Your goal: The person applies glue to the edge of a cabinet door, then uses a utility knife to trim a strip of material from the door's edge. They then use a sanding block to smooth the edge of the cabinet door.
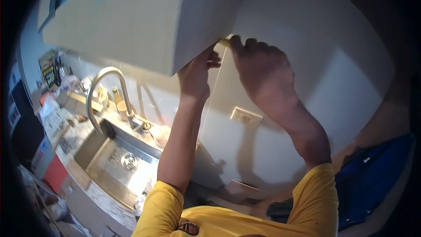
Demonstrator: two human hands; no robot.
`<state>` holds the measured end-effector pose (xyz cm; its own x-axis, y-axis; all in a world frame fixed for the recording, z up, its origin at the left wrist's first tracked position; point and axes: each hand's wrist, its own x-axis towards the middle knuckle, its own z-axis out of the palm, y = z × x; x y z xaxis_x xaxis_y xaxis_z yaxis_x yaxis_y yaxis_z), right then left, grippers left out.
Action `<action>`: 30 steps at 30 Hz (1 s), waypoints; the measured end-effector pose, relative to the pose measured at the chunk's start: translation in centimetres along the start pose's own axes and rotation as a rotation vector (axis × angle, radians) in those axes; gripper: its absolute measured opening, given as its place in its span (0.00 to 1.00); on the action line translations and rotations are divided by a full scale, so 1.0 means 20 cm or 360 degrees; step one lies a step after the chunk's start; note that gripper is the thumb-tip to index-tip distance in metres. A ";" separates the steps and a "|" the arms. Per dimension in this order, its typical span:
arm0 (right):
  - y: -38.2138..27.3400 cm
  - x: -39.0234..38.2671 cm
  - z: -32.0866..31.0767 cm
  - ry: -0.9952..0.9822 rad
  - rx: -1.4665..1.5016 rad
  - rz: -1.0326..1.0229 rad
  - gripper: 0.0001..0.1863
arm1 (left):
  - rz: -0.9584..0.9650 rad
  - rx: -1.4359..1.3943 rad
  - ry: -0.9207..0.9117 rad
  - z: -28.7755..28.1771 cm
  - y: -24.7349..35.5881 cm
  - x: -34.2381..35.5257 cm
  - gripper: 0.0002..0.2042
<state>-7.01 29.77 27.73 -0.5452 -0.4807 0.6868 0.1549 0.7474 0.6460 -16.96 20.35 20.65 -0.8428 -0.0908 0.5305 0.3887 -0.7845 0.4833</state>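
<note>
Above me hangs a pale wall cabinet [118, 17]. My left hand [197, 72] reaches up under its lower right corner, fingers curled and partly hidden by the edge; what they hold is unclear. My right hand [258, 66] is raised just right of that corner, fingers closed on a small yellowish piece [225, 42] at the cabinet's edge, too small to identify. A thin pale line runs down the white wall [342, 61] from there, between my forearms.
Below the cabinet are a steel sink [107, 158], arched faucet [105, 70] and cluttered counter [61, 127] with bottles and papers. A wall socket [247, 116] sits below my right hand. A dark blue item [377, 171] is at the lower right. Boxes and bags crowd the lower left.
</note>
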 end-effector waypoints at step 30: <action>0.16 0.03 0.26 0.0381 -0.0140 -0.0476 0.12 | -0.0011 -0.0131 -0.0269 -0.10 -0.04 0.11 0.09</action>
<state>-11.17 34.22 28.43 -0.3708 -0.7726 0.5154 0.0940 0.5209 0.8484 -19.79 19.58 20.05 -0.7682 0.0136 0.6401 0.3457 -0.8327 0.4325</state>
